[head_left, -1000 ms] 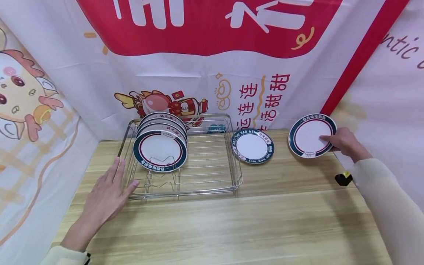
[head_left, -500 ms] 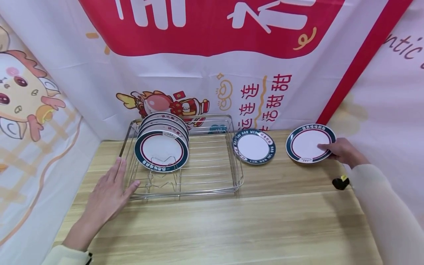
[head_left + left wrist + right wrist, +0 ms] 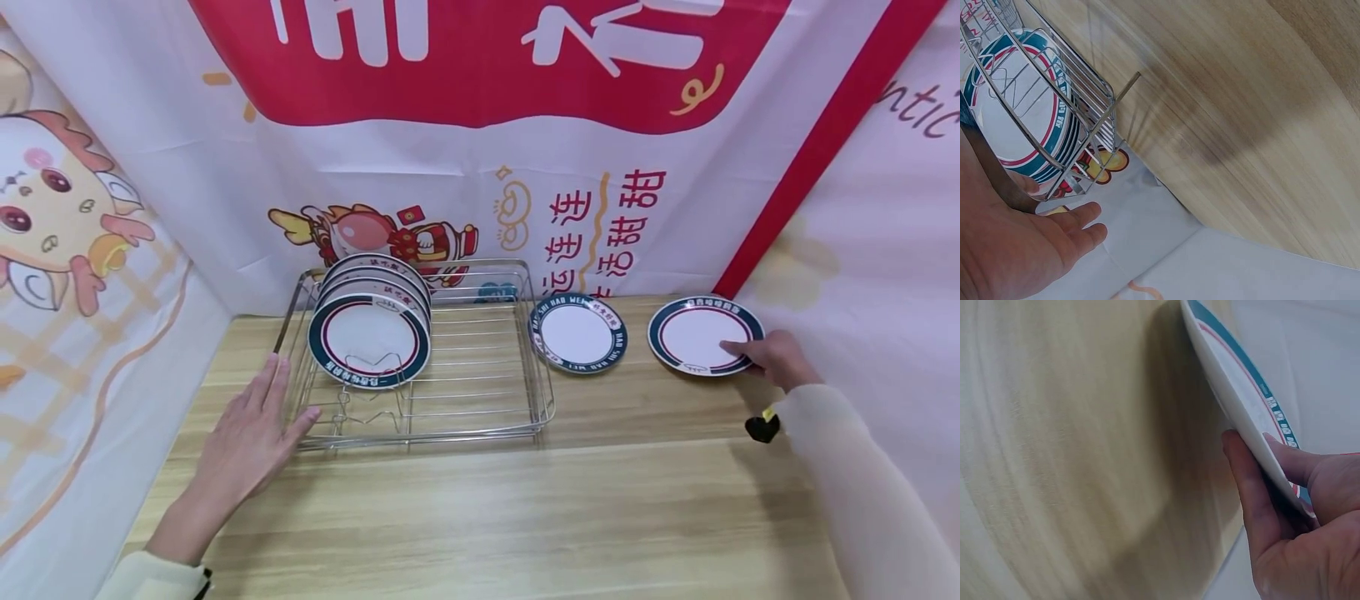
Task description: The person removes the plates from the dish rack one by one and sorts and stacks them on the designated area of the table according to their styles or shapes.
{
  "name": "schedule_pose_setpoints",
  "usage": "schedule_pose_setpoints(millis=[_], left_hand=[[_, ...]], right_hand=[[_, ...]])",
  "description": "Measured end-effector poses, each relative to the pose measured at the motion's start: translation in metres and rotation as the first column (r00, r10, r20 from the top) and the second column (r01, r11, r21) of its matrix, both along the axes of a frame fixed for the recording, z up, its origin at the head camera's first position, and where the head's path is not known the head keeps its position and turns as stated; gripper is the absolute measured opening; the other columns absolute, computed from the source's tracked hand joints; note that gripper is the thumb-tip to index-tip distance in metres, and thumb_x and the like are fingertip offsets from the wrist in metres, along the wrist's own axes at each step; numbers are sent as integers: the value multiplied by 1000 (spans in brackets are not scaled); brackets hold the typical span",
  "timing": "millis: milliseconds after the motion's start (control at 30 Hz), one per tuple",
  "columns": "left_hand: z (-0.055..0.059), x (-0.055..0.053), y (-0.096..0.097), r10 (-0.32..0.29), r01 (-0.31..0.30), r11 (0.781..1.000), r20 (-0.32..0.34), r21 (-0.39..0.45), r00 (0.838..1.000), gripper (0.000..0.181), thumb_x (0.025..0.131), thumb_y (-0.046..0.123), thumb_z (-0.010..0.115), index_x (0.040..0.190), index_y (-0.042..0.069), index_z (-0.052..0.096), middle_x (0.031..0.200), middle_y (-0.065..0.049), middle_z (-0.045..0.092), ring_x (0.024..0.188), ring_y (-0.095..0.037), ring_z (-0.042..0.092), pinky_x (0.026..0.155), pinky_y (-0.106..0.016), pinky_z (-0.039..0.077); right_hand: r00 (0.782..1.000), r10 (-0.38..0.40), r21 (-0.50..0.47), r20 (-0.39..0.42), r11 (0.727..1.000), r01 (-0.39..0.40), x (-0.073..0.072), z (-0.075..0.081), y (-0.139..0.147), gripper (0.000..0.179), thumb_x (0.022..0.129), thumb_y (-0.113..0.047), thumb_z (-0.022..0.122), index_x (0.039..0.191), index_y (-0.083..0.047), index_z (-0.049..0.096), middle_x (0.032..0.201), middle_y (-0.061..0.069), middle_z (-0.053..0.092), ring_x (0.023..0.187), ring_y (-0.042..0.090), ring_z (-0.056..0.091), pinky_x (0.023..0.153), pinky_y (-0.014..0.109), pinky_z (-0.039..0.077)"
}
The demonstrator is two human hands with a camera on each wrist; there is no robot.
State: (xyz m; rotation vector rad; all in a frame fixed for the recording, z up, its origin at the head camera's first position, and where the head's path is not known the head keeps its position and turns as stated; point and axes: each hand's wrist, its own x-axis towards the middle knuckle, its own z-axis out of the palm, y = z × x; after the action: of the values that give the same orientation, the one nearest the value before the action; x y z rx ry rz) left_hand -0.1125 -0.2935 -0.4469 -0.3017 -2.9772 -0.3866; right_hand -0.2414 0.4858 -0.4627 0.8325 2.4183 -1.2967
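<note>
My right hand [image 3: 782, 360] pinches the right edge of a white plate [image 3: 697, 333] with a dark teal rim, thumb on top and fingers beneath. In the right wrist view that plate [image 3: 1235, 387] is tilted, its near edge between thumb and fingers [image 3: 1250, 487]. My left hand [image 3: 251, 429] lies with fingers extended against the left side of a wire dish rack [image 3: 472, 433]. Several matching plates [image 3: 367, 340] stand upright in the rack's left part. The left wrist view shows the left hand [image 3: 1029, 250] beside the rack frame, fingers straight.
Another teal-rimmed plate [image 3: 577, 333] lies flat just right of the rack, by its edge. A small black and yellow object [image 3: 762, 427] shows at the right cuff. Printed cloth walls [image 3: 465, 150] bound the wooden table [image 3: 510, 517] at the back and sides.
The plate in my right hand has come down closer to the table and turned flatter. My left hand keeps its place at the rack. The head view has shifted slightly.
</note>
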Motion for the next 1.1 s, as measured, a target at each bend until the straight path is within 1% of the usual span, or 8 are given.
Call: schedule_pose_setpoints(millis=[100, 267, 333, 533, 600, 733, 967, 1100], left_hand=[[0, 0, 0, -1, 1, 1000, -1, -2, 1000, 88, 110, 54, 45, 170, 6, 2, 176, -25, 7, 155, -54, 21, 119, -74, 25], [-1, 1, -1, -3, 3, 1000, -7, -3, 1000, 88, 111, 54, 46, 170, 6, 2, 176, -25, 7, 156, -54, 21, 120, -73, 25], [-1, 2, -1, -4, 4, 1000, -9, -3, 1000, 88, 111, 53, 46, 170, 6, 3, 176, -25, 7, 155, -54, 22, 120, -73, 25], [0, 1, 0, -6, 6, 1000, -12, -6, 1000, 88, 110, 55, 46, 170, 6, 5, 176, -25, 9, 155, -54, 23, 119, -73, 26], [1, 1, 0, -6, 6, 1000, -11, -8, 1000, 88, 110, 54, 47, 170, 5, 5, 176, -25, 9, 155, -53, 23, 119, -73, 26], [1, 0, 1, -2, 2, 1000, -7, -10, 1000, 88, 110, 54, 47, 170, 5, 5, 175, -26, 9, 155, -53, 22, 119, -73, 26], [0, 0, 1, 6, -6, 1000, 0, -10, 1000, 88, 110, 56, 45, 170, 6, 5, 176, -24, 8, 156, -52, 21, 119, -73, 26], [1, 0, 1, 7, -7, 1000, 1, -9, 1000, 88, 110, 56, 46, 171, 6, 5, 176, -24, 8, 156, -53, 22, 119, -73, 25]], right_hand=[[1000, -3, 73, 27, 997, 1, 2, -3, -1, 61, 95, -34, 80, 121, 15, 56, 75, 0, 61, 65, 11, 63, 65, 26, 61], [999, -17, 143, 52, 990, 10, 2, -6, -2, 78, 95, -45, 79, 132, 17, 51, 80, 4, 61, 74, 17, 61, 67, 26, 58], [998, -20, 142, 53, 990, 12, 1, -7, -3, 79, 94, -45, 79, 133, 18, 50, 80, 4, 61, 74, 17, 61, 67, 26, 58], [999, 5, 118, 53, 993, -11, 4, -12, -4, 70, 92, -47, 80, 118, 14, 58, 67, 1, 65, 61, 14, 68, 60, 25, 57], [999, 1, 97, 52, 995, -6, 4, -15, -4, 72, 92, -49, 80, 119, 14, 57, 66, 0, 67, 60, 15, 71, 60, 25, 59], [998, 21, 139, 61, 990, -30, 6, -19, -4, 82, 91, -57, 78, 125, 15, 56, 67, 1, 68, 61, 17, 71, 61, 25, 58], [989, 102, 324, 111, 937, -133, 11, -22, -6, 86, 91, -72, 68, 109, 12, 65, 70, 8, 67, 76, 25, 63, 71, 34, 46], [983, 131, 395, 128, 903, -172, 12, -23, -4, 92, 89, -78, 65, 108, 12, 63, 80, 15, 65, 90, 35, 59, 73, 39, 47]])
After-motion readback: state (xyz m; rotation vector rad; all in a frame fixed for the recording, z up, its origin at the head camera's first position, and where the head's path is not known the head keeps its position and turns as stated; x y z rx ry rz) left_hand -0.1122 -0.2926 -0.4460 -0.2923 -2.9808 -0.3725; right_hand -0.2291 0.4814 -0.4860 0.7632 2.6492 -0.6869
